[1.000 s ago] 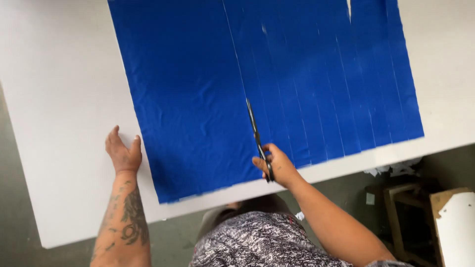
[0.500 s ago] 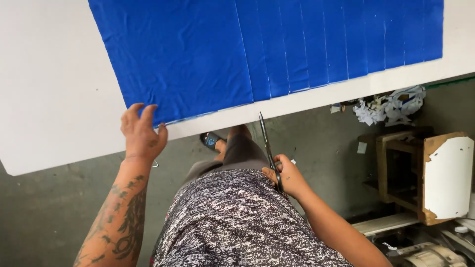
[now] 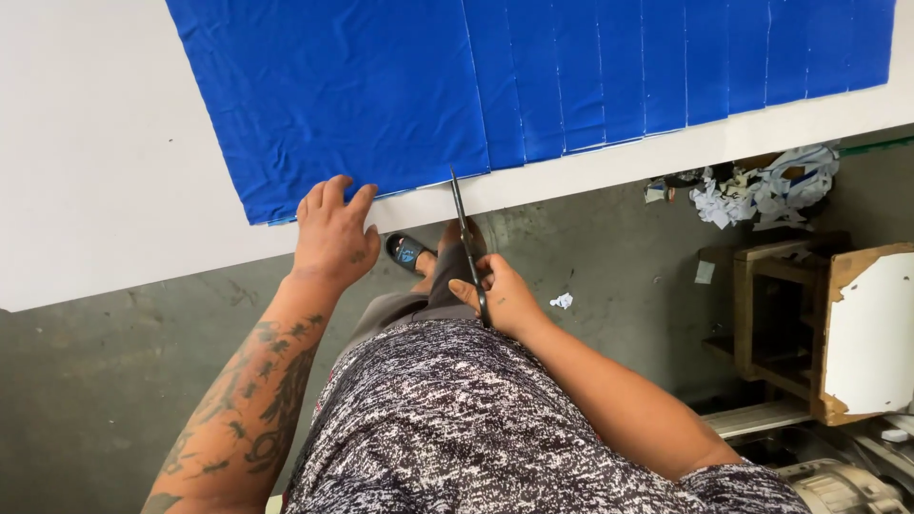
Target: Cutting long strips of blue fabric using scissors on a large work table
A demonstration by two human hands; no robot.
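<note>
Head view, looking straight down past the person's chest. A white table fills the upper left and runs across the top of the frame as a pale band. On it lies a sheet of blue cloth, spread flat with light creases. The right part of the cloth, from upper centre to upper right, is already slit into narrow parallel strips lying side by side; the left part is one uncut panel.

Left hand: palm down, fingers spread and slightly curled, resting at the near edge of the table in the centre left of the frame. The fingertips touch the lower edge of the cloth. It grips nothing; it lies flat. The forearm below it is tattooed.

Right hand: just right of centre, below the table edge, closed round the handles of a pair of scissors. The blades point up the frame, the tips reaching the near edge of the cloth, at the boundary between the uncut panel and the first strip. Blades appear nearly closed; a gap cannot be made out.

Below the table: grey concrete floor, a foot in a dark sandal near centre, a heap of white paper scraps at upper right, a wooden stool and a chipped white board at the right edge.
</note>
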